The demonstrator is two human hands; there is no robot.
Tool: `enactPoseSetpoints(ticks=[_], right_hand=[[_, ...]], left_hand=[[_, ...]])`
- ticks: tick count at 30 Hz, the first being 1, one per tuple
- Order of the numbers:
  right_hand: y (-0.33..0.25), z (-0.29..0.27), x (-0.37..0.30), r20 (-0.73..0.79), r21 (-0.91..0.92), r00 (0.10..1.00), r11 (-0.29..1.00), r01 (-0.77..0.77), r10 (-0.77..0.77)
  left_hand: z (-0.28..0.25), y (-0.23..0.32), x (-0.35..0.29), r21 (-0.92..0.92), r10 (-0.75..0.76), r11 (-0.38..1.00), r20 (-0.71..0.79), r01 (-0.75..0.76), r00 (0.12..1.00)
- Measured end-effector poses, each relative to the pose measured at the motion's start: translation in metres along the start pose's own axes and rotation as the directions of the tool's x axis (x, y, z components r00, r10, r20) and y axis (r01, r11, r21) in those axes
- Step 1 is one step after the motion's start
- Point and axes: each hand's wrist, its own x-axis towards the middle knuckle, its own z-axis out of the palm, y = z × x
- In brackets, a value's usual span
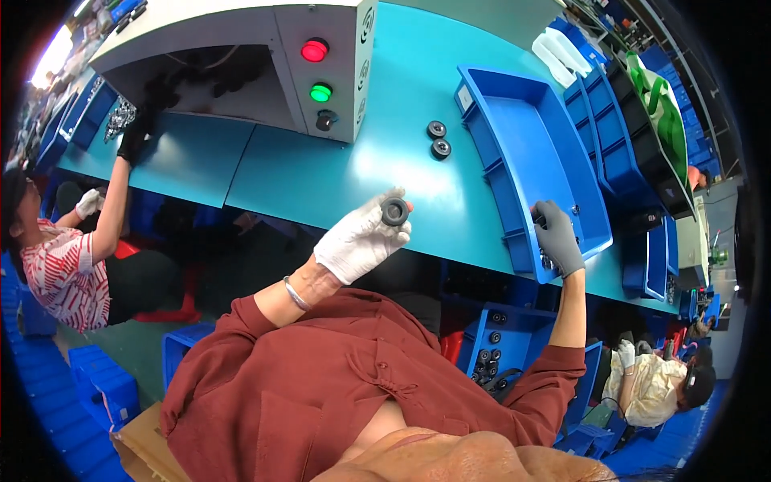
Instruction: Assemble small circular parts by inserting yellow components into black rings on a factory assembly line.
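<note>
While two round wheels (441,149) lie near, my left hand (357,243) pinches one matte ring (394,222); right hand (560,241) half-curled, hold unclear.

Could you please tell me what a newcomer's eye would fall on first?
Probably the red button and green button on the pale machine, upper left. Next, the white-gloved left hand holding a dark round part near the centre, then the grey-gloved right hand inside the blue tray at right.
</note>
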Motion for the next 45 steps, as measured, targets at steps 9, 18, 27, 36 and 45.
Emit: enactPoseSetpoints(ticks=[9,18,27,36,45], right_hand=[[-0.088,-0.013,-0.024,-0.481,0.103,0.874,0.986,0.133,-0.067],[-0.148,0.054,-0.042,-0.292,0.51,0.955,0.836,0.202,-0.053],[-0.149,0.106,-0.034,0.014,0.979,0.978,0.198,-0.056,0.207],[-0.155,0.11,-0.035,0.094,0.99,0.972,0.084,-0.114,0.216],[-0.153,0.11,-0.038,0.085,0.994,0.973,0.056,-0.099,0.214]], left_hand=[[0.0,-0.004,0.006,-0.022,-0.017,1.0,-0.036,0.016,0.999],[0.005,-0.004,0.009,0.029,0.016,0.999,-0.05,-0.015,0.999],[-0.005,0.0,0.004,0.116,0.091,0.99,-0.085,-0.081,0.992],[-0.001,-0.011,0.001,-0.31,-0.138,0.948,-0.195,0.072,0.971],[-0.001,-0.018,0.001,-0.206,-0.092,0.977,-0.213,0.047,0.973]])
